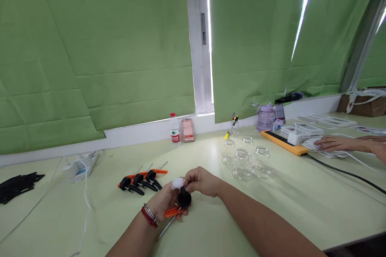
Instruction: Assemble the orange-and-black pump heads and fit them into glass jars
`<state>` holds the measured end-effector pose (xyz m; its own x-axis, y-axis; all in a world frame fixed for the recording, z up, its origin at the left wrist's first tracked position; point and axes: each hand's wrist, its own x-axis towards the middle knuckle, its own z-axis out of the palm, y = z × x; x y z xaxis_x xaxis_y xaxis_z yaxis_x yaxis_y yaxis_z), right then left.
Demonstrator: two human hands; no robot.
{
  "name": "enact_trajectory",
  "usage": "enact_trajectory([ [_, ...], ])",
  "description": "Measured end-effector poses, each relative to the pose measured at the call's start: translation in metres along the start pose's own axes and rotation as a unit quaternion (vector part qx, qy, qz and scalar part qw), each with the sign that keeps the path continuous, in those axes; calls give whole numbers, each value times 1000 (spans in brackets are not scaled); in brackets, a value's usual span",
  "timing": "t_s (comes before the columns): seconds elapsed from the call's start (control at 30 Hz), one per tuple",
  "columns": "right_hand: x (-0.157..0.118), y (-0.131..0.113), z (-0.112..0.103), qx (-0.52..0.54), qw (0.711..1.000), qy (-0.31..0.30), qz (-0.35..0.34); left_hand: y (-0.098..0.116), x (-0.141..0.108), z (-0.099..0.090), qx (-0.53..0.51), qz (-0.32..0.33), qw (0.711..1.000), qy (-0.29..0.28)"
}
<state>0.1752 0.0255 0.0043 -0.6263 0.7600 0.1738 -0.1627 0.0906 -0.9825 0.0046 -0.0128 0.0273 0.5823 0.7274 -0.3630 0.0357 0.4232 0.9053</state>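
Note:
My left hand (164,202) is wrapped round a black pump head (184,200) with a round cap. From its underside a thin metal-looking tube (167,228) slants down toward me, beside an orange strip (174,211). A small translucent white piece (177,183) shows at the top of this hand. My right hand (201,181) has its thumb and fingers pinched together at the upper stem of the pump head. Left of both hands, similar black pump heads (138,180) lie on the table with tubes and orange strips (159,171).
Several clear glass jars (241,164) stand to the right. Behind are a water bottle (175,130), a pink box (188,130) and a purple jug (265,117). An orange power strip (283,143) trails a black cable. Another person's hand (334,143) rests on white stacks.

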Motion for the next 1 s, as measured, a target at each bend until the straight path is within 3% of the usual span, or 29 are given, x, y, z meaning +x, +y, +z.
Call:
enact_trajectory([
  [1.0,-1,-4,3,-4,1000,0,-8,1,1,0,1,4,1000,1],
])
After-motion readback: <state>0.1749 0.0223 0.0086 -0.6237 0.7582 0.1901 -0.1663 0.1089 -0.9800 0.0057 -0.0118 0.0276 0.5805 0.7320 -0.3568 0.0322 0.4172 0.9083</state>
